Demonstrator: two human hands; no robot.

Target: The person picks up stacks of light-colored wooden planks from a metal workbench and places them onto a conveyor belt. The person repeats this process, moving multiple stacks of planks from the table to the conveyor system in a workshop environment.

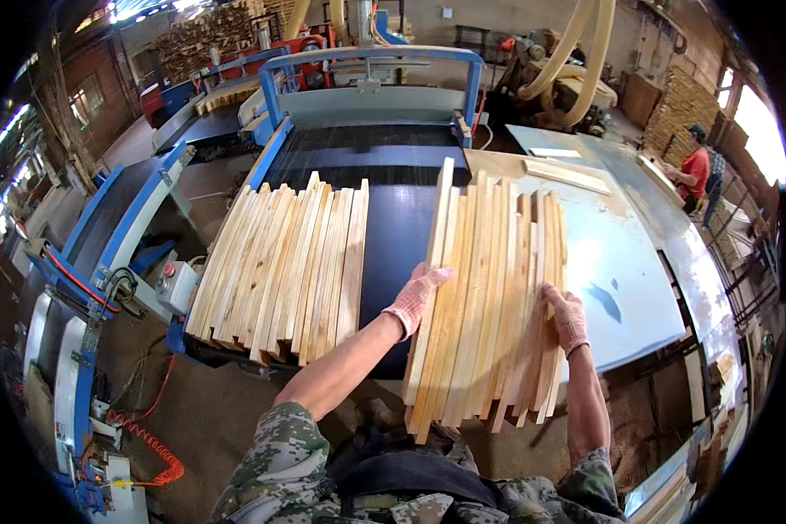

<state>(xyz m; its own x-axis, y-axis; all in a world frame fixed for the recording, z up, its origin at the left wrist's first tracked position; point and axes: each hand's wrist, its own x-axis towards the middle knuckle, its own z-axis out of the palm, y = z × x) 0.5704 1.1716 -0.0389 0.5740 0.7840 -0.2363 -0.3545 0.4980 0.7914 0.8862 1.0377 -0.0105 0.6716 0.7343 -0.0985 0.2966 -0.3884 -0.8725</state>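
Observation:
Between my two hands is a row of long, pale wooden strips (480, 297), standing side by side with uneven ends toward me. My left hand (419, 299), in a pinkish work glove, presses on the row's left side, its thumb over the outermost strip. On the right side my gloved right hand (568, 316) grips the row, fingers against the outer strips. The near ends of the strips overhang the dark machine bed (399, 253). To the left, a second row of similar strips (279, 262) lies on the same bed, touched by neither hand.
A blue frame (371, 58) spans the bed at the back. A grey control box with a red button (169, 272) sits left of the second row. On the right stretches a pale sheet-topped table (637, 297) bearing loose boards (568, 176). A person in red (695, 170) works beyond it.

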